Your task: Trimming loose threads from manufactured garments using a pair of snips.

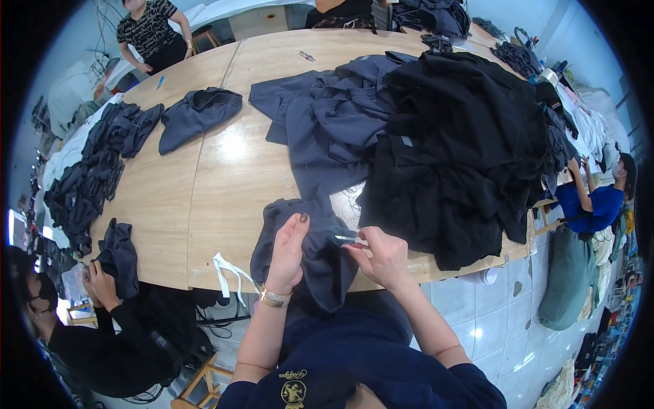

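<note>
Left hand: against the garment, grip hard to tell
Right hand: closed around red-handled snips
Garment: dark slate-grey, crumpled, overhanging the table

From where I stand I count one worktop; three big garment heaps: black heap right, blue-grey heap middle, dark heap left. One separate garment lies far left; one held garment is near, by two hands, left hand and right hand. Two snips: near snips, far snips. One white strap, one watch.
</note>
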Tool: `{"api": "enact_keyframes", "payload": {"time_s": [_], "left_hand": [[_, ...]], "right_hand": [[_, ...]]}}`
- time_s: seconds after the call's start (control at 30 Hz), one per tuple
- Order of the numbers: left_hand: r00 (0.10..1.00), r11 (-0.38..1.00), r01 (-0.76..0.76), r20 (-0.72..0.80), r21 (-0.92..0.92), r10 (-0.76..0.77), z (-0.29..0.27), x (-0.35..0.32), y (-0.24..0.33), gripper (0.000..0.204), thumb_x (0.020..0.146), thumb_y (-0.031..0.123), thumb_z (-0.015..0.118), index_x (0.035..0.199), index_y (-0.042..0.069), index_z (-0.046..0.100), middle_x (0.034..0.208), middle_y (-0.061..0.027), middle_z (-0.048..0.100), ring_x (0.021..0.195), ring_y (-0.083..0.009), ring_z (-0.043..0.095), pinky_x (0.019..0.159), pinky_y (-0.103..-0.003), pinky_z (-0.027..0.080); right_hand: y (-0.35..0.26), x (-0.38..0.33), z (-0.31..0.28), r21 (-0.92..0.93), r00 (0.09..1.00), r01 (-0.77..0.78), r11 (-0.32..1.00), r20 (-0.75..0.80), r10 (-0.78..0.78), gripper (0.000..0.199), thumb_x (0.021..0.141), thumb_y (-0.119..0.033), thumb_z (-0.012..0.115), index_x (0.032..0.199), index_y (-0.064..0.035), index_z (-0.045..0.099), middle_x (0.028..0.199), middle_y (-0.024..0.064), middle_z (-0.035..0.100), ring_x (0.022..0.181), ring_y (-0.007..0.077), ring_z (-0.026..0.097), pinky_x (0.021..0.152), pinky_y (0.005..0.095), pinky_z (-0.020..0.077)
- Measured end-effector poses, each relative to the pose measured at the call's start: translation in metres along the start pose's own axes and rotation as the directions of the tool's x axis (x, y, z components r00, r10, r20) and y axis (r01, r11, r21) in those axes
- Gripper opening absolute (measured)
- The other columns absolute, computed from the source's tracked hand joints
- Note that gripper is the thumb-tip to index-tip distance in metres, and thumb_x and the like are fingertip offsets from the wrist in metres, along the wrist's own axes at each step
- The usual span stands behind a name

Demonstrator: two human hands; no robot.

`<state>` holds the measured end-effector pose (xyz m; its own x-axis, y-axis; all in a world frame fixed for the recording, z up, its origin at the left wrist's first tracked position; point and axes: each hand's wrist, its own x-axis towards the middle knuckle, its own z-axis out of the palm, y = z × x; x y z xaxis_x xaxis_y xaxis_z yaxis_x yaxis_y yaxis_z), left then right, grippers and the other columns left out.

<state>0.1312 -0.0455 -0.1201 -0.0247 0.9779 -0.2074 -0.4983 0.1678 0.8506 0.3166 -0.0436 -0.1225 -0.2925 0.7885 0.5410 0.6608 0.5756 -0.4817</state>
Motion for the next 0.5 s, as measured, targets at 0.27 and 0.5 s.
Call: {"api": "enact_keyframes", "payload": {"time_s": [0.27, 0.5], "left_hand": [[1.0, 0.998, 0.027, -0.011, -0.049, -0.027, -0.001, -0.001, 0.0, 0.019, 0.096, 0.022, 0.049, 0.083, 0.01, 0.054, 0.076, 0.0098, 0.045, 0.072, 0.0, 0.036, 0.067, -0.017, 0.03], [0.997, 0.996, -0.062, 0.052, 0.061, 0.059, -0.003, -0.002, 0.001, 0.019, 0.096, 0.021, 0.05, 0.082, 0.009, 0.052, 0.075, 0.0093, 0.044, 0.071, -0.0001, 0.035, 0.066, -0.017, 0.029]], "right_hand": [[-0.002, 0.003, -0.006, -0.072, 0.998, -0.025, 0.997, 0.058, 0.029, 0.026, 0.074, -0.025, 0.073, 0.078, -0.0049, 0.057, 0.069, 0.0065, 0.059, 0.055, 0.0219, 0.059, 0.048, 0.0292, 0.0428], [-0.001, 0.003, -0.027, 0.65, 0.84, -0.273, 0.709, -0.198, 0.505, 0.009, 0.09, -0.005, 0.052, 0.082, -0.0024, 0.049, 0.066, 0.001, 0.051, 0.053, 0.0045, 0.044, 0.05, 0.0187, 0.0365]]}}
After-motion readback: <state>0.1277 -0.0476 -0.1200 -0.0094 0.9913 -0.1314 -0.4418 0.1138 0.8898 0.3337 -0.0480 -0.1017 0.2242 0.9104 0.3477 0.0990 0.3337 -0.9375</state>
